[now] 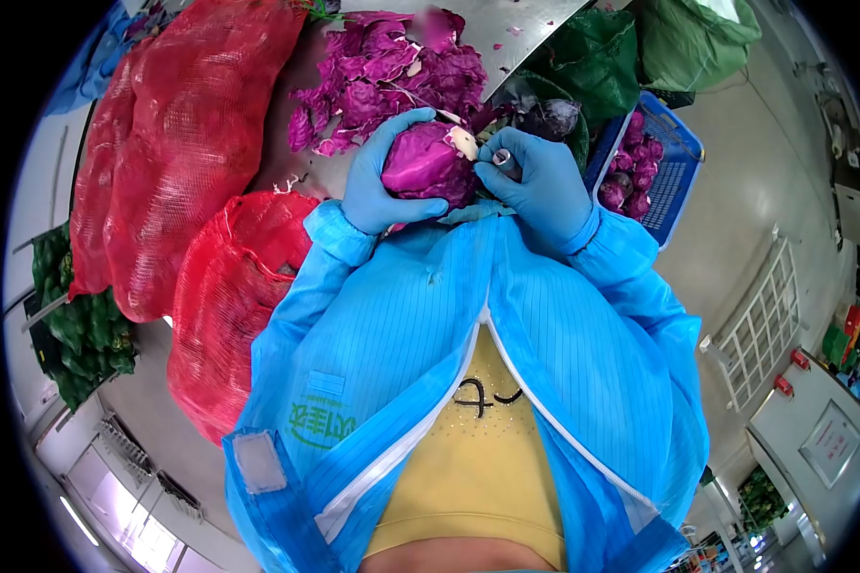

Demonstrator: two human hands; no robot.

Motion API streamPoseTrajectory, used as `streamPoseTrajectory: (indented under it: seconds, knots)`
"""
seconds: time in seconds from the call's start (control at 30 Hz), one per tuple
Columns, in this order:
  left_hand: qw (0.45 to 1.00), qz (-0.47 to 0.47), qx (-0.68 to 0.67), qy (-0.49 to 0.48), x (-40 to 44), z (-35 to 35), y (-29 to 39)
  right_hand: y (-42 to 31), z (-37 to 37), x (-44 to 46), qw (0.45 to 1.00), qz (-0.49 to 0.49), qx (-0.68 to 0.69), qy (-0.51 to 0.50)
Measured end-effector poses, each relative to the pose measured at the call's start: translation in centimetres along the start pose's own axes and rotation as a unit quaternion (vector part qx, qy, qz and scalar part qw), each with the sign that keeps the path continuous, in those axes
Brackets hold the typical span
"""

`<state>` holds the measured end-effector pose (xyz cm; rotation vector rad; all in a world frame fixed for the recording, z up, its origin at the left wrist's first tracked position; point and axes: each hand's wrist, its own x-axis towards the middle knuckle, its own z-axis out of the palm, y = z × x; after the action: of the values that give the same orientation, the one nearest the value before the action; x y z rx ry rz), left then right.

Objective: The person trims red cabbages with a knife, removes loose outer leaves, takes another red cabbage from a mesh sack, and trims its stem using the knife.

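A purple cabbage (pixel 428 170) with a pale cut stem end rests in my left hand (pixel 377 180), its gloved fingers wrapped around the left side. My right hand (pixel 545 181), also in a blue glove, is closed around a small tool (pixel 506 164) with a round metallic end; its blade, if any, is hidden. The fingertips of this hand are close to the stem end of the cabbage. Loose purple leaves (pixel 401 72) lie heaped on the metal table (pixel 530 29) just beyond my hands.
Large red mesh sacks (pixel 196 105) stand at the left, with a smaller red mesh sack (pixel 225 306) nearer my body. At the right, a blue basket (pixel 680 181) holds several purple cabbages. Dark green bags (pixel 597 57) and a light green bag (pixel 698 43) sit behind it.
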<state>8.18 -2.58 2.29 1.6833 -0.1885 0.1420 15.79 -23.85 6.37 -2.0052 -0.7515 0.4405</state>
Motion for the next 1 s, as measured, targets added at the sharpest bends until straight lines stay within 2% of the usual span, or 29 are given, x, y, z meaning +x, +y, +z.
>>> streamPoseTrajectory:
  seconds: [0.1,0.27,0.37,0.43,0.5,0.57,0.63,0.73,0.9,1.0]
  knots:
    - [0.999,0.003,0.024,0.025,-0.2,0.2,-0.2,0.0,0.2,-0.1,1.000,0.002,0.005,0.022]
    - [1.000,-0.021,0.012,0.014,0.0,0.1,-0.5,0.3,0.2,0.0,0.999,-0.016,0.008,0.030]
    - [0.999,-0.042,0.014,0.024,-0.1,0.3,0.2,1.1,0.6,0.0,0.996,-0.011,0.074,0.053]
    - [0.998,-0.046,-0.001,0.035,0.0,0.5,0.6,1.2,0.6,0.1,0.985,0.031,0.160,0.049]
    - [0.998,-0.049,-0.016,0.045,0.0,0.5,0.6,1.6,0.5,0.3,0.986,0.034,0.158,0.031]
    - [0.998,-0.036,0.026,0.042,0.0,0.3,0.4,2.5,0.8,0.7,0.987,0.037,0.157,0.015]
    - [0.998,-0.031,0.042,0.040,0.0,0.4,0.7,3.5,1.5,1.1,0.966,0.046,0.254,-0.006]
    - [0.994,-0.017,0.092,0.047,0.0,0.3,1.0,3.8,1.3,1.2,0.956,0.054,0.287,-0.022]
    - [0.984,0.007,0.164,0.062,0.0,0.3,1.6,3.4,0.9,1.1,0.978,0.039,0.206,-0.015]
    - [0.981,-0.019,0.188,0.033,-0.2,0.2,1.9,2.9,0.5,1.1,0.988,0.046,0.147,-0.023]
